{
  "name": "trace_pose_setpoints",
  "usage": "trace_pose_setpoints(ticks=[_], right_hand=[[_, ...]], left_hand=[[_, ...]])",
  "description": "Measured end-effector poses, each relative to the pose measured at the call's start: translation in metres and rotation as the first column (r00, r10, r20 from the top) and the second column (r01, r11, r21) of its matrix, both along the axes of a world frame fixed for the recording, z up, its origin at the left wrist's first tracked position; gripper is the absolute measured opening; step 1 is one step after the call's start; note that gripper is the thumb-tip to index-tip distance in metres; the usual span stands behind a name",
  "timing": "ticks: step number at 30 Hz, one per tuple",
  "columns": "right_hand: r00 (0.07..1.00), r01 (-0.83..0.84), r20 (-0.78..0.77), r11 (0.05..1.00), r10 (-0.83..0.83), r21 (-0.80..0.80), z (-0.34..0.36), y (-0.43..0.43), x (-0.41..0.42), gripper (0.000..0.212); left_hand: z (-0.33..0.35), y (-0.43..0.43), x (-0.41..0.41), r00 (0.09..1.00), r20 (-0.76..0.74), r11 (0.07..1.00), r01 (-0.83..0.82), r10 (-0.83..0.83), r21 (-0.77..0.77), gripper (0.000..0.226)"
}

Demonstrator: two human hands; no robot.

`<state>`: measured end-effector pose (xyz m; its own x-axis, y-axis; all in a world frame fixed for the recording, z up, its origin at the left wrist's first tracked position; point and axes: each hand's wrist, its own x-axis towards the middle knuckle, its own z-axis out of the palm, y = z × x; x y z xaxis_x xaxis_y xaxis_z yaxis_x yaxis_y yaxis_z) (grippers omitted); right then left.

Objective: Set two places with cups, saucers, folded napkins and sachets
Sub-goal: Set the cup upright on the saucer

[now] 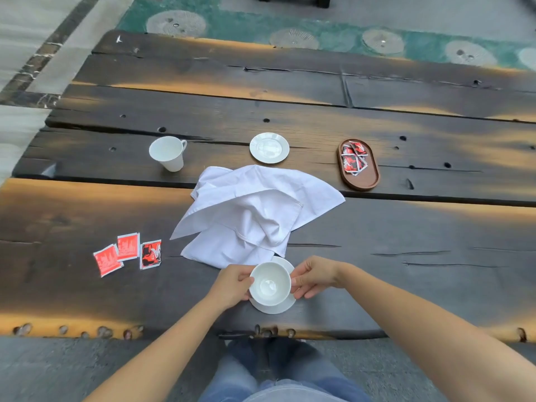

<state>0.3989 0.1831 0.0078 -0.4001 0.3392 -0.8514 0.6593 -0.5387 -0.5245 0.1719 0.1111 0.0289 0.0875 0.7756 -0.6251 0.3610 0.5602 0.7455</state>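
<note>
Cup over saucer, left hand and right hand fingers clamped on its sides

It looks like a café or tea room: a rustic dark plank counter, a wooden tray of sachets, and beyond the counter a patterned green carpet.

Both forearms are bare to the elbow, with no sleeves, watch or rings showing on the left hand or the right hand. Below the table edge, the legs wear faded blue jeans.
</note>
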Motion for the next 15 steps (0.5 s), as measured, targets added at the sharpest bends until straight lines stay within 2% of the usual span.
trace_pose_setpoints(ticks=[9,15], right_hand=[[1.0,-0.012,0.001,1.0,0.012,0.003,-0.0043,0.003,0.0014,0.027],[0.999,-0.04,0.008,0.999,0.04,-0.001,-0.0024,0.0077,0.0048,0.025]], left_hand=[[-0.0058,-0.0001,0.0027,1.0,0.01,0.999,-0.009,0.008,0.035,0.044],[-0.0081,-0.0036,0.008,1.0,0.008,0.996,-0.002,0.002,0.085,0.063]])
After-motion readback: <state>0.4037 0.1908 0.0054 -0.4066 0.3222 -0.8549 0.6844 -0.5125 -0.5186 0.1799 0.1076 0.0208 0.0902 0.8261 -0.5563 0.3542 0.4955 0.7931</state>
